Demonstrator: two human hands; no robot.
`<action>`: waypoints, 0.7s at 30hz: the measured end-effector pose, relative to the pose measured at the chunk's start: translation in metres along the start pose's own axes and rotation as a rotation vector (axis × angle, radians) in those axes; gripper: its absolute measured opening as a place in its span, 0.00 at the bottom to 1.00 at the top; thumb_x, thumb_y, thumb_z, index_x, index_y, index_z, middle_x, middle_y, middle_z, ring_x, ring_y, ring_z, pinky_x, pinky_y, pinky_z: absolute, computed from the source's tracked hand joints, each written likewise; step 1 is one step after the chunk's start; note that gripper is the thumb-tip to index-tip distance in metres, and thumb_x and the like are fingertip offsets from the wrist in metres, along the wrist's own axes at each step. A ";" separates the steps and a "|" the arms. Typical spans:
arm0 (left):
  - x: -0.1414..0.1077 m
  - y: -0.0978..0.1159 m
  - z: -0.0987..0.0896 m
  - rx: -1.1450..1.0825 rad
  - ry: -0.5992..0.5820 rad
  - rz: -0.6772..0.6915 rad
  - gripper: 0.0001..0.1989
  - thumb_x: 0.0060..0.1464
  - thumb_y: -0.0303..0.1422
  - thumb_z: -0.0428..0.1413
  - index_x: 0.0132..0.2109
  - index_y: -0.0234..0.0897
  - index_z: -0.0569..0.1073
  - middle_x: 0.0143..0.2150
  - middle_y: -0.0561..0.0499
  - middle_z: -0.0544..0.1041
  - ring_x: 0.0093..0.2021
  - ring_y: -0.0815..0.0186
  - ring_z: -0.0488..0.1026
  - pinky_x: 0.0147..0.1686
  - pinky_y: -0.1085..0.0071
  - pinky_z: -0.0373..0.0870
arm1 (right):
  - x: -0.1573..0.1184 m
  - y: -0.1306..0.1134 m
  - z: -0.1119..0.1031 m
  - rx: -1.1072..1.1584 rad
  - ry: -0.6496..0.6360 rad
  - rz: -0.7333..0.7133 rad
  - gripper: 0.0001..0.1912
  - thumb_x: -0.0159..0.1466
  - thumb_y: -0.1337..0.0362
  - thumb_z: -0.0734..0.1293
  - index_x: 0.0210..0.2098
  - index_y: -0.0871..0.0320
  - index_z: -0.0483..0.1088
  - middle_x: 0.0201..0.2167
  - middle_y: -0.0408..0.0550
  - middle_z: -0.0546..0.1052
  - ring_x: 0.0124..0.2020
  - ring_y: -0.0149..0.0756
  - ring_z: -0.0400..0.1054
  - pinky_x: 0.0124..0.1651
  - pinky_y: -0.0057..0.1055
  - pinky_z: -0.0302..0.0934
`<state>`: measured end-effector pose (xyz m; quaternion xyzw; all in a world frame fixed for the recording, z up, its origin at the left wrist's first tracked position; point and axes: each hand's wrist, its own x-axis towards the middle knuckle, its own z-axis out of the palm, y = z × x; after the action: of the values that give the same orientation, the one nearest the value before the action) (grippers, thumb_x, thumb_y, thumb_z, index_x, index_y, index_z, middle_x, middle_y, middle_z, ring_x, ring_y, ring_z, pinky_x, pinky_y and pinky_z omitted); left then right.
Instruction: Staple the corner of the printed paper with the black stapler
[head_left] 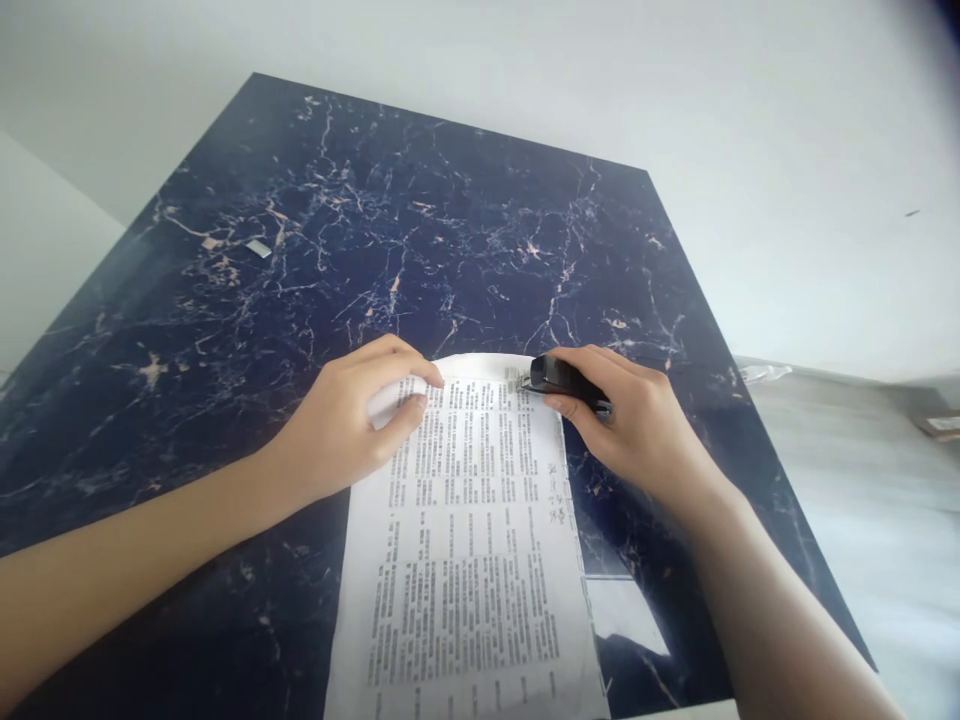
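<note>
Printed sheets of paper [480, 480] lie lengthwise before me, their far end curving up slightly. My left hand [375, 405] pinches the far left part of the paper between thumb and fingers. A black stapler [566, 380] is gripped in my right hand [630, 410], its nose over the far right corner of the paper. Some handwriting runs near the paper's right edge. The underside of the stapler and most of its rear are hidden by my fingers.
A dark blue marbled table [420, 250] carries the paper. Toward its far left lies a small strip of staples or similar grey piece [259, 248]. White walls stand behind, and the pale floor [840, 460] shows at right.
</note>
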<state>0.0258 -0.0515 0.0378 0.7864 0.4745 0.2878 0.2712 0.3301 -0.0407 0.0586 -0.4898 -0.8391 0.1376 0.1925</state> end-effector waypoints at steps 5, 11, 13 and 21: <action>0.000 0.000 0.000 -0.026 0.000 0.003 0.11 0.65 0.29 0.54 0.50 0.43 0.78 0.51 0.50 0.79 0.49 0.61 0.77 0.51 0.62 0.75 | 0.001 -0.001 0.005 0.036 0.037 -0.059 0.19 0.74 0.62 0.64 0.63 0.52 0.71 0.49 0.53 0.78 0.47 0.45 0.75 0.47 0.43 0.73; 0.000 -0.003 0.002 -0.048 0.021 0.010 0.10 0.64 0.28 0.55 0.49 0.42 0.78 0.50 0.50 0.79 0.48 0.62 0.78 0.50 0.63 0.75 | 0.001 -0.003 0.008 0.026 0.060 -0.068 0.21 0.73 0.64 0.65 0.64 0.49 0.72 0.52 0.53 0.78 0.50 0.46 0.75 0.45 0.41 0.75; -0.001 -0.004 0.003 -0.052 0.024 0.009 0.10 0.64 0.28 0.55 0.48 0.42 0.79 0.50 0.50 0.79 0.48 0.62 0.78 0.50 0.63 0.75 | 0.001 -0.004 0.009 0.024 0.080 -0.066 0.21 0.72 0.65 0.65 0.63 0.49 0.72 0.52 0.52 0.78 0.50 0.45 0.76 0.46 0.41 0.75; -0.002 -0.005 0.003 -0.064 0.023 -0.011 0.10 0.64 0.28 0.55 0.49 0.42 0.79 0.50 0.49 0.79 0.46 0.62 0.78 0.47 0.64 0.76 | 0.001 -0.006 0.015 -0.033 0.087 -0.085 0.23 0.72 0.66 0.65 0.65 0.47 0.71 0.56 0.52 0.78 0.53 0.48 0.75 0.56 0.50 0.70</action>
<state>0.0248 -0.0517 0.0318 0.7713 0.4725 0.3102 0.2925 0.3182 -0.0436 0.0482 -0.4626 -0.8520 0.0939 0.2264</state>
